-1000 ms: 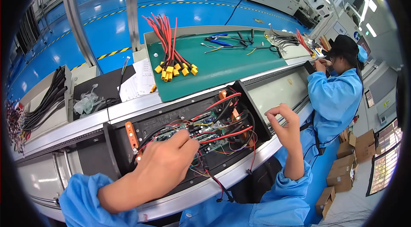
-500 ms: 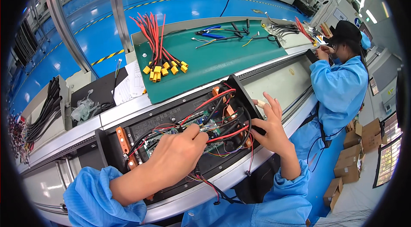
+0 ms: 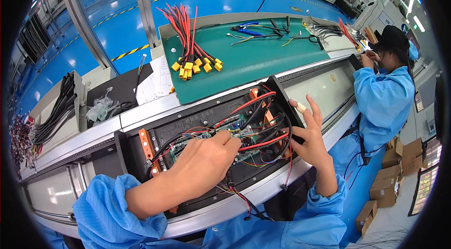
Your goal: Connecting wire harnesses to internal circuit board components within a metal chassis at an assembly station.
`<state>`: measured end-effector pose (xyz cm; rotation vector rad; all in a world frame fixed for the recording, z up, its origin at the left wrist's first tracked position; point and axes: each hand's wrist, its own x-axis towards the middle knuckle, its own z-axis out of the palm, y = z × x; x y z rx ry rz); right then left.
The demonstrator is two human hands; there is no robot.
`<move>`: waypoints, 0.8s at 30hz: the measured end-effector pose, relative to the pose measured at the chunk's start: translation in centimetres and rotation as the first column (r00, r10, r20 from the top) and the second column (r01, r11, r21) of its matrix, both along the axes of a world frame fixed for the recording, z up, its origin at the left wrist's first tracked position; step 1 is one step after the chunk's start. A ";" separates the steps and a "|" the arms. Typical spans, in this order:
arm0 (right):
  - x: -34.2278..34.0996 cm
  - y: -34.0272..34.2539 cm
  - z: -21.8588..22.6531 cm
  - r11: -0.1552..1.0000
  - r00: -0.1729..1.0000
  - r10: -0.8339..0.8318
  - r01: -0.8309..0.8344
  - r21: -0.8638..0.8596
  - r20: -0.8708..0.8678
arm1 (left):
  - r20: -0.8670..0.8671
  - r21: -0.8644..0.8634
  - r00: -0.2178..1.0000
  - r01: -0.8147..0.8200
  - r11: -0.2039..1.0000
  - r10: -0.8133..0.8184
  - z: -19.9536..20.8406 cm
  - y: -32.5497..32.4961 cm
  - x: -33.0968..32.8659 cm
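Observation:
A green circuit board [image 3: 247, 155] with many thin coloured wires lies in a black fixture tray [image 3: 181, 132]. Over the board's middle is my left hand [image 3: 206, 156], its thumb and fingers pinched together. Whatever is between those fingertips is hidden. At the tray's right end my right hand [image 3: 307, 138] pinches a bundle of thick black cables [image 3: 287, 126] between thumb and index finger, its other fingers raised and spread. One raised finger wears a pale wrap [image 3: 300, 107]. A red cable [image 3: 263, 145] runs from the bundle toward my left fingertips.
Orange blocks [image 3: 146, 145] sit along the tray. Beyond it, a green mat [image 3: 244, 68] carries red-and-black leads with yellow connectors [image 3: 188, 68] and blue-handled pliers [image 3: 251, 29]. Black cables [image 3: 58, 108] fill a bin at left. A co-worker in blue [image 3: 383, 84] works at right.
The whole scene has shifted a little right and up in the picture. Against the tray, both hands stay almost where they were, with the same grips.

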<state>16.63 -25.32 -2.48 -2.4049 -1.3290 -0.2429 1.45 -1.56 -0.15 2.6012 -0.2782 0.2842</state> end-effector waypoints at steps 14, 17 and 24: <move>-0.1 -0.9 0.3 0.996 0.996 -0.048 0.053 0.065 -0.082 | 0.071 -0.046 0.997 0.043 0.998 -0.040 -0.2 0.0 0.2; 0.2 -0.9 -0.1 0.998 0.998 -0.036 0.038 0.044 -0.045 | 0.031 -0.050 0.999 0.024 0.998 -0.022 -0.1 -0.1 0.1; 0.2 -0.3 0.0 1.000 1.000 -0.007 0.007 0.000 0.002 | -0.026 -0.063 1.000 0.008 0.998 -0.009 0.2 -0.3 0.2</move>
